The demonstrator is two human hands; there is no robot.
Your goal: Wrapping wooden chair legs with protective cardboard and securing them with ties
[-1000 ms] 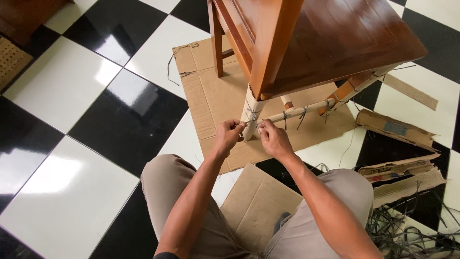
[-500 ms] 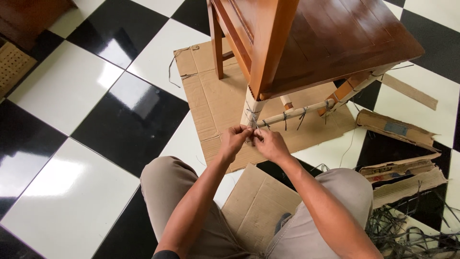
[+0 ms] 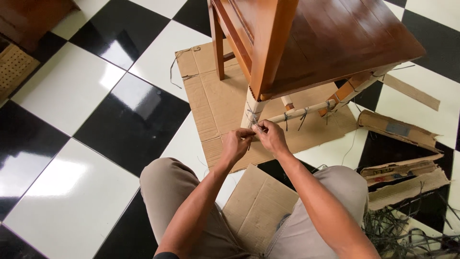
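Wooden chair (image 3: 330,43) stands on a flat cardboard sheet (image 3: 215,100) over the b/w tiled floor (image 3: 72,96), just beyond the fingers. Its near leg (image 3: 252,108) is wrapped in pale paper, right above the fingers; wrapped crossbar (image 3: 302,111) runs off to their right w/ dark ties along it. Looks like the tying step: left hand (image 3: 235,144) and right hand (image 3: 271,136) meet at the leg's lower end, fingers pinched on a thin dark string (image 3: 254,123). Next move prob. calls for steady tension while the knot is drawn tight. Torn cardboard pieces (image 3: 407,168) and a heap of dark strips (image 3: 407,230) lie well right of the fingers. No containers w/ contents in sight.
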